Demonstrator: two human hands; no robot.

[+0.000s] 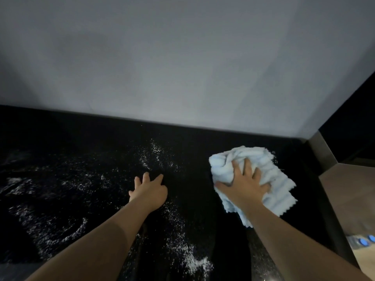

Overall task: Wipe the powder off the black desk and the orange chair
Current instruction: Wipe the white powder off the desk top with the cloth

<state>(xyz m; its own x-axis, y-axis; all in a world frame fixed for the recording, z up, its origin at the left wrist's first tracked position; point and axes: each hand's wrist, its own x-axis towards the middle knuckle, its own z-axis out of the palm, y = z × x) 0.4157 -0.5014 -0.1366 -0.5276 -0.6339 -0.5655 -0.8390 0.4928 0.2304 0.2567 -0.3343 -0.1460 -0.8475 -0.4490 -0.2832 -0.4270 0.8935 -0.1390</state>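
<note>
Nearest the camera, two bare forearms reach forward over the black tabletop (203, 151), and a thick clump of white powder (194, 262) lies between them at the near edge. From that clump a speckled trail runs away up the middle of the surface, while looser smears and a curved streak of powder spread across the near left part. Farther out, the left hand (150, 191) rests palm down on the tabletop with its fingers (146, 177) released and spread, grasping nothing, powder scattered just beside and beyond it. To its right, the right hand (244, 184) presses down on a crumpled light blue cloth (278, 189), its fingers splayed and sinking into the folds rather than clenched around them; the cloth lies flat on the tabletop near the right edge. Beyond both hands, a last patch of powder dots the dark surface before the tabletop meets a plain grey wall (182, 57). The orange chair is not in view.
</note>
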